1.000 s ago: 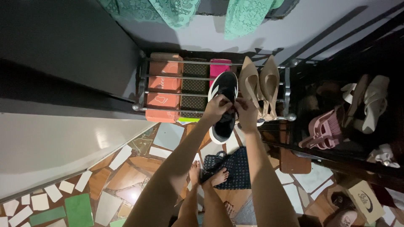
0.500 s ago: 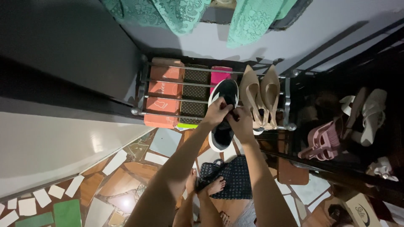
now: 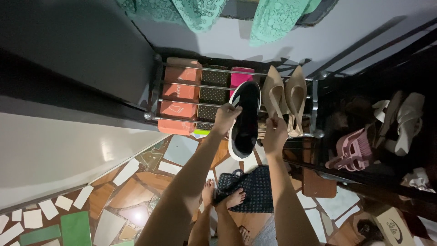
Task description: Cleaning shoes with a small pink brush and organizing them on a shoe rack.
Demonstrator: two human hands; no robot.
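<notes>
A black sneaker with white stripes and a white sole lies toe-away on the front rails of a metal shoe rack, its heel hanging over the edge. My left hand grips the sneaker's left side near the laces. My right hand is just right of the sneaker, fingers curled between it and the heels of a pair of beige pointed pumps. Whether it holds anything is unclear.
Under the rails lie an orange shoe box, a dark dotted box and a pink box. A dark shelf on the right holds pink sandals and cream sandals. My bare feet stand by a dark patterned bag on a mosaic floor.
My hands were together on the sneaker's laces. They have parted: the left stays on the shoe's side, the right has moved off to the right.
</notes>
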